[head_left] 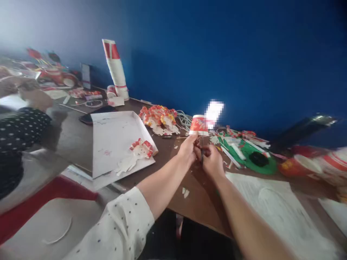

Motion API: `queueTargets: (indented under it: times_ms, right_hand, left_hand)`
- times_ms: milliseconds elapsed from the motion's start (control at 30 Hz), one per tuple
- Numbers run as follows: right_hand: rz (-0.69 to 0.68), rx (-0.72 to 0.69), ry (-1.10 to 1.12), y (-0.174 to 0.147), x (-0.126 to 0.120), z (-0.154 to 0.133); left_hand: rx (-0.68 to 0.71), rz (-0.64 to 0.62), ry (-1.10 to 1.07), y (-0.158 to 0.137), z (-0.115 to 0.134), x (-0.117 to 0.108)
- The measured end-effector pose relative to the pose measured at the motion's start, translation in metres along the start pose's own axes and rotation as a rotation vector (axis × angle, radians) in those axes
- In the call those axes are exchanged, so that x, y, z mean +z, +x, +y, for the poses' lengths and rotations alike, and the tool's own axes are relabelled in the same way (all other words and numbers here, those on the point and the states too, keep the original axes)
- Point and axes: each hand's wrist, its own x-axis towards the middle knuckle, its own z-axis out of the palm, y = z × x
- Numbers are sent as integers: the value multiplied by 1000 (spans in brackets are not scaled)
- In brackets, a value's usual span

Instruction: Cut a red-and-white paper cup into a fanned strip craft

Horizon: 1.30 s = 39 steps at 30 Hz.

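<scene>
A red printed paper cup, its white rim facing down, is held above the brown table by my left hand, whose fingers are closed at its lower edge. Close beside it on the right, my right hand is closed around a small pair of scissors. The thin blades point up toward the cup's rim. Fingers and shadow partly hide the handles, and I cannot tell whether the blades touch the cup. Small white paper scraps lie on the table below my hands.
Red and white paper cut-outs are heaped behind a white box lid, which carries another cut-out. A tall cup stack stands by the blue wall. Green material and papers lie right. Someone's dotted sleeve is at left.
</scene>
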Motion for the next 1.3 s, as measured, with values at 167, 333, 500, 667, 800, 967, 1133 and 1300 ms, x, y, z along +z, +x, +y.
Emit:
queueTargets:
  times_ms: [167,333,500,667,800,967,1133,1300]
  right_hand:
    - [5,15,16,1,1,-1]
    - [13,21,31,-1,0,-4]
    - [36,-5,4,-2,0,-5]
    - [33,-1,19,-2,0,-7]
    - [32,-5,13,-2,-1,-8]
    - [28,-2,11,-2,0,-7]
    - [40,-33,-23,-2,-1,-7]
    - [50,-50,-50,-2,-1,-7]
  left_hand:
    - [6,5,-14,0,1,1]
    - [23,4,-11,-2,2,3]
    - [21,-28,4,0,1,1]
    - [26,-9,3,0,1,1]
    - [17,-17,20,1,1,0]
    - [23,-15,17,2,1,0]
    - [15,2,6,0,2,2]
    - [8,-13,-2,-2,4,4]
